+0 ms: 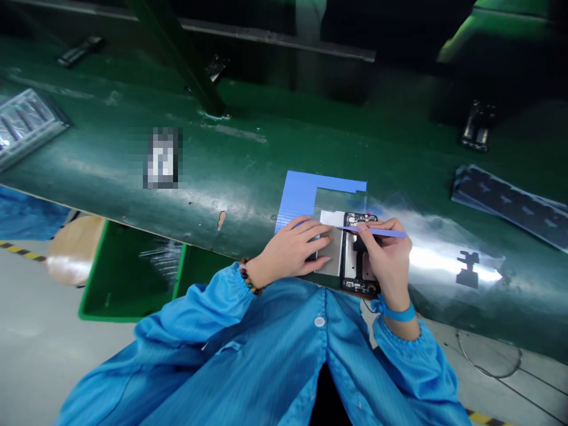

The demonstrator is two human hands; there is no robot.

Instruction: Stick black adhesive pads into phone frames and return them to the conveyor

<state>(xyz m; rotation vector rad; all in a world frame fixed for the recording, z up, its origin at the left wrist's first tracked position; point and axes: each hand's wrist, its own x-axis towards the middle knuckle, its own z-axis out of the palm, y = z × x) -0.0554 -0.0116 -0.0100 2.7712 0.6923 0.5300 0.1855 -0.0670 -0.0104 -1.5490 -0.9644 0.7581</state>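
My left hand [295, 248] lies flat with its fingers stretched over a grey-and-white sheet [331, 266], next to the left edge of an opened phone body [350, 260]. Under those fingers a small dark edge shows, too covered to name. My right hand [390, 254] pinches slim purple-blue tweezers [386, 232], whose narrow tip points left over the upper part of the phone body. Part of the phone's right side is hidden by this hand. Behind the sheet lies a blue backing sheet [297, 198].
A dark cut-out piece [468, 270] rests on clear film at right, near stacked dark sheets [515, 204]. Other phone parts [478, 127] lie farther back. A green post [190, 71] rises from the bench. At left are a clear tray [26, 127] and a green bin [128, 313] below.
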